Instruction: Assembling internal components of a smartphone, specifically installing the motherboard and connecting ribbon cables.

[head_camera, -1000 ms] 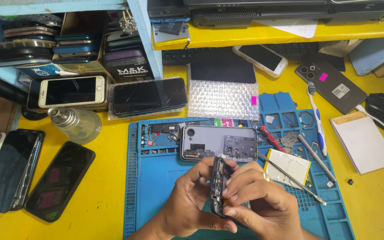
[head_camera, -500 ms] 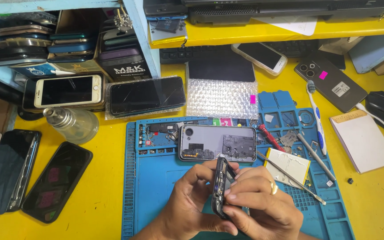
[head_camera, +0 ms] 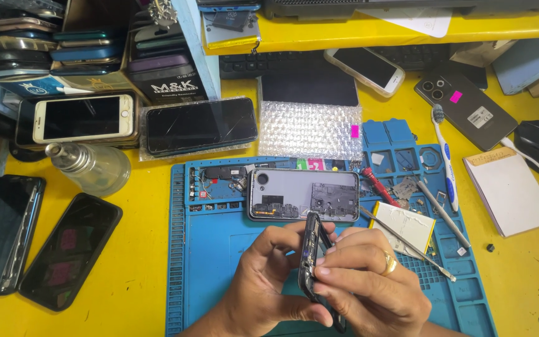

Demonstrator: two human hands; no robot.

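dark phone frame (head_camera: 310, 259), thin, held edge-on

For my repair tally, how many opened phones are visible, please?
2: a grey phone flat on blue mat; a dark phone edge-on in left hand and right hand; stacks may hide more.

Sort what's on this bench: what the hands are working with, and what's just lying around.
In use: phone frame, held on edge by left hand and right hand, over the blue mat.

Lying about: opened phone, toothbrush, notepad, glass bottle, bubble wrap.
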